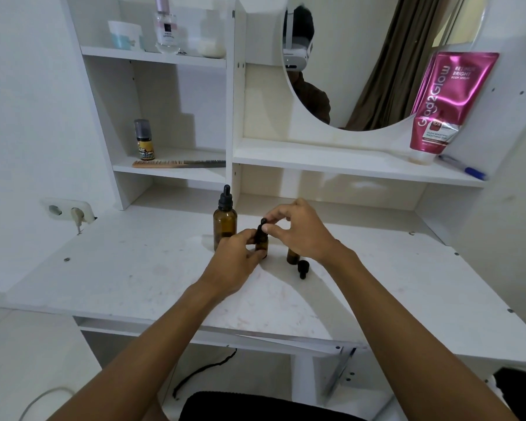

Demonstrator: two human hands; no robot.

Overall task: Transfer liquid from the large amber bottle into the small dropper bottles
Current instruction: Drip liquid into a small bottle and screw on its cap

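The large amber bottle (224,222) stands upright on the white desk (134,268), its black dropper cap on. Just right of it stands a small amber dropper bottle (261,243). My left hand (236,259) grips its body. My right hand (295,230) pinches its black dropper cap (262,226) from above. A second small amber bottle (292,256) stands open further right, partly hidden behind my right wrist. Its black dropper cap (302,268) lies on the desk in front of it.
White shelves rise behind the bottles, holding a comb (176,163), a small yellow-labelled bottle (144,140) and a pink tube (447,104). A pen (462,168) lies on the right shelf. An oval mirror (362,56) hangs above. A wall socket (69,211) is at left.
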